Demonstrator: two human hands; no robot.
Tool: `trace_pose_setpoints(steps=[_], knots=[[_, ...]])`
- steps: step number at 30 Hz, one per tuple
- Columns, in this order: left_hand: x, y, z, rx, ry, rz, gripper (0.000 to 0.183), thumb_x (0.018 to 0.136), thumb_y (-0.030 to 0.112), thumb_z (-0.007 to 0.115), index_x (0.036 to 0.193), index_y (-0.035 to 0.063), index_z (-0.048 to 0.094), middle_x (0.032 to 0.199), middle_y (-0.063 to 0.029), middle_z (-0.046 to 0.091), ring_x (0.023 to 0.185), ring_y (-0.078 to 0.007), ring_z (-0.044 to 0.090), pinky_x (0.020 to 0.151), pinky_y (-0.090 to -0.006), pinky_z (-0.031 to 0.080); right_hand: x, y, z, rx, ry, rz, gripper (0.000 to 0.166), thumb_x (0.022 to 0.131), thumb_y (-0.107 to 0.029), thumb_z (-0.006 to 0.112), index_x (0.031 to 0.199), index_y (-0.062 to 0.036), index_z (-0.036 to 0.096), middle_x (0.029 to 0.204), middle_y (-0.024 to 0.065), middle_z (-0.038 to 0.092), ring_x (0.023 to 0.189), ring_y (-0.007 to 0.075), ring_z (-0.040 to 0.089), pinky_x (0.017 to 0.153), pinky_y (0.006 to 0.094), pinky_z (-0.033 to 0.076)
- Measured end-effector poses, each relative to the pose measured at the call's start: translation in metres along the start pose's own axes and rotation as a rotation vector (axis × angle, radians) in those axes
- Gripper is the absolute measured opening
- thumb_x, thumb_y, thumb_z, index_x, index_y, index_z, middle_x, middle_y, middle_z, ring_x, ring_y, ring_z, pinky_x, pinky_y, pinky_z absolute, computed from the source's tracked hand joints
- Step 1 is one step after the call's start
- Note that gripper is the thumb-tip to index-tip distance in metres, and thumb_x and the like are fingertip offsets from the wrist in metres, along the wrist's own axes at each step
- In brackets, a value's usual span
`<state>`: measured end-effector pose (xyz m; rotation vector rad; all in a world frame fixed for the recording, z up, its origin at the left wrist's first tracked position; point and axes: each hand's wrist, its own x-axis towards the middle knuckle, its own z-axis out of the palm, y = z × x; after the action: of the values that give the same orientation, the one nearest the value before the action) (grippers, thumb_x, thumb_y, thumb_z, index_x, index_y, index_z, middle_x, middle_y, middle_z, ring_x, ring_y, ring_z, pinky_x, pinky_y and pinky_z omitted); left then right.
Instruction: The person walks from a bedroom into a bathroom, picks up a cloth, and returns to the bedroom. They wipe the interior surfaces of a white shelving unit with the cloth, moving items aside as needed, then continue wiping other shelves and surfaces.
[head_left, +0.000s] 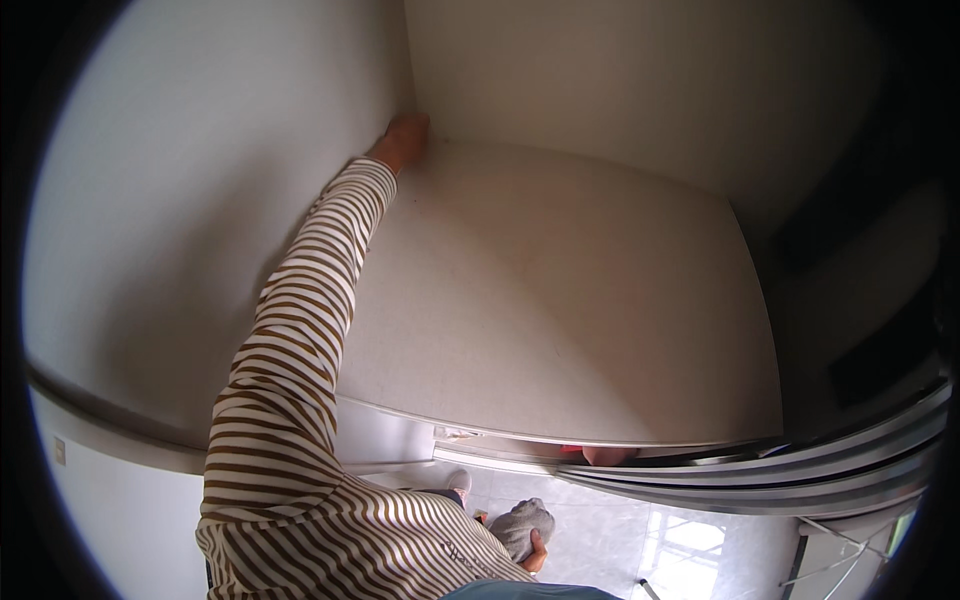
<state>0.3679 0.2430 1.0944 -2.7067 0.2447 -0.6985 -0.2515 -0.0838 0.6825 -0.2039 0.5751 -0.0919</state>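
My left hand (409, 141), at the end of a striped sleeve, reaches to the far left back corner of a pale shelf board (555, 285). It is blurred and touches or nearly touches the corner; whether its fingers hold something cannot be made out. Low in the view, beside my torso, my right hand (535, 555) grips a bunched grey cloth (523, 525) above the floor.
Pale panels (187, 150) wall the shelf on its left and back. Sliding door edges (750, 480) stand at the lower right. Below the shelf's front edge lie a lower compartment, a tiled floor (600, 525) and a shoe (460, 481). A metal rack (855, 551) is at the far right.
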Motion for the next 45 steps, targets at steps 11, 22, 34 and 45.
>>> trace_pose_setpoints(steps=[11, 22, 34, 45], knots=[[0.008, 0.007, 0.014, -0.041, -0.004, 0.092, 0.02, 0.083, 0.017, 0.046, 0.088, 0.0038, 0.061, 0.089, -0.016, 0.063, 0.082, -0.0301, 0.061, 0.073, -0.0402, 0.049, -0.004, 0.003, 0.01, 0.033, -0.007, -0.045, 0.059, 0.074, -0.021, 0.052, 0.127, 0.0026, 0.037, 0.121, 0.017, 0.049, 0.111, 0.0327, 0.047, 0.097, 0.0429, 0.035], [0.018, 0.003, 0.066, -0.061, 0.113, 0.018, 0.021, 0.082, 0.015, 0.045, 0.087, 0.0072, 0.064, 0.087, -0.0165, 0.063, 0.083, -0.0307, 0.061, 0.072, -0.0419, 0.049, -0.004, -0.036, 0.015, -0.022, 0.023, -0.002, 0.057, 0.074, -0.017, 0.051, 0.125, 0.0035, 0.038, 0.12, 0.0186, 0.049, 0.111, 0.0339, 0.047, 0.097, 0.0436, 0.035], [0.003, 0.007, -0.019, 0.217, -0.403, 0.478, 0.016, 0.076, 0.015, 0.054, 0.071, 0.0019, 0.062, 0.078, -0.0185, 0.062, 0.069, -0.0349, 0.057, 0.065, -0.0401, 0.047, 0.0, -0.046, 0.006, -0.161, 0.043, 0.055, 0.058, 0.071, -0.015, 0.057, 0.123, 0.0032, 0.04, 0.116, 0.0183, 0.051, 0.107, 0.0339, 0.05, 0.093, 0.0446, 0.039], [0.021, 0.025, 0.044, -0.282, -0.439, -0.074, 0.022, 0.075, 0.02, 0.054, 0.078, -0.0015, 0.06, 0.074, -0.0168, 0.062, 0.066, -0.029, 0.061, 0.062, -0.038, 0.05, 0.002, -0.038, -0.013, -0.155, 0.233, -0.013, 0.053, 0.072, -0.015, 0.056, 0.12, 0.0039, 0.043, 0.111, 0.0176, 0.054, 0.101, 0.0325, 0.053, 0.091, 0.043, 0.042]])
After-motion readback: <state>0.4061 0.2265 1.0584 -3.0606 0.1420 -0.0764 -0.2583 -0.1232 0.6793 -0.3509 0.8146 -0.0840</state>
